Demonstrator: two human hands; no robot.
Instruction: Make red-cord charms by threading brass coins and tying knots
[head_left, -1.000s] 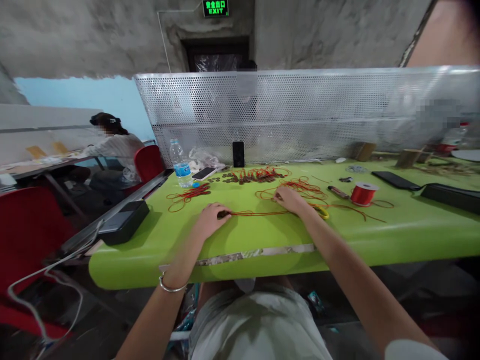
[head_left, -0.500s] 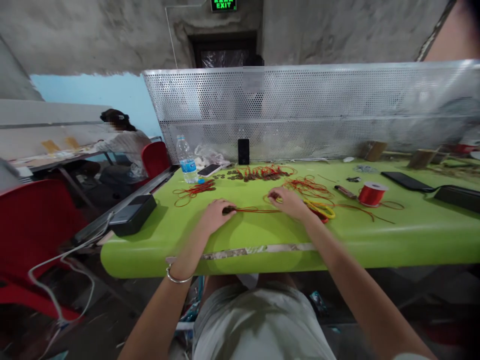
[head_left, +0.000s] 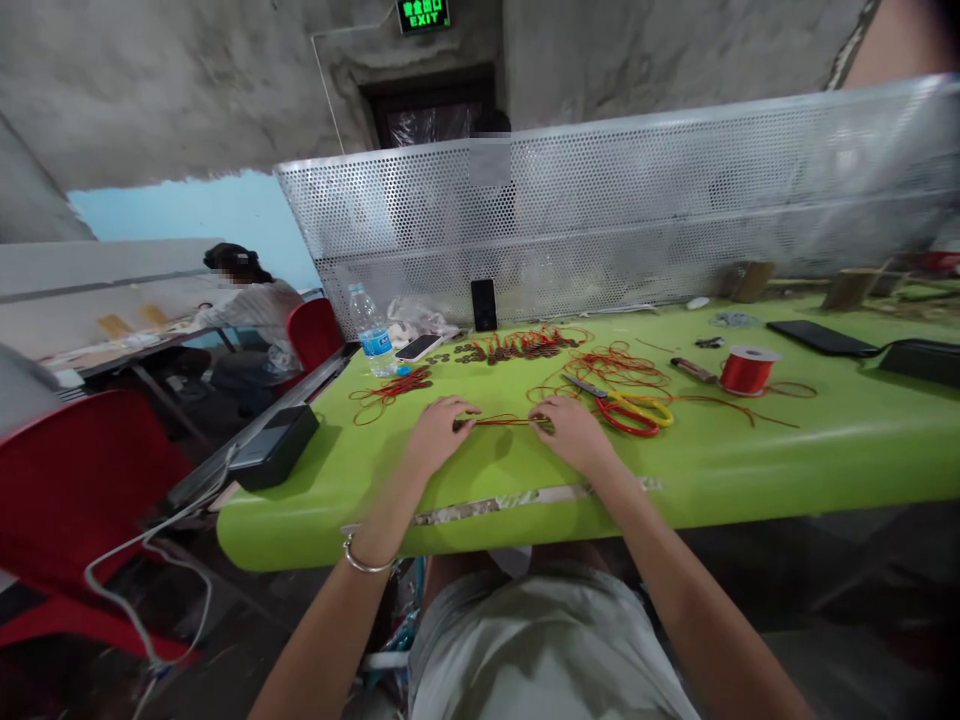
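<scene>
My left hand (head_left: 439, 432) is closed at the near middle of the green table, pinching a small dark brown piece that its fingers partly hide. From there a thin red cord (head_left: 502, 421) runs across to my right hand (head_left: 574, 430), whose closed fingers grip its other end. The cord is stretched nearly straight just above or on the tabletop; I cannot tell which. To the right of my right hand lie scissors (head_left: 641, 408) with red and yellow handles. Behind them is a loose tangle of red cord (head_left: 622, 368).
Brown pieces with red cords (head_left: 525, 345) lie at the back; a smaller corded bundle (head_left: 397, 385) is left. A red thread spool (head_left: 748, 371), water bottle (head_left: 375, 335), upright phone (head_left: 484, 305) and black box (head_left: 275, 446) stand around. Another person (head_left: 251, 315) sits far left.
My right hand has come down and settled on the cord nearer my left hand, uncovering the scissors. My left hand stays about where it was. The head view has tilted.
</scene>
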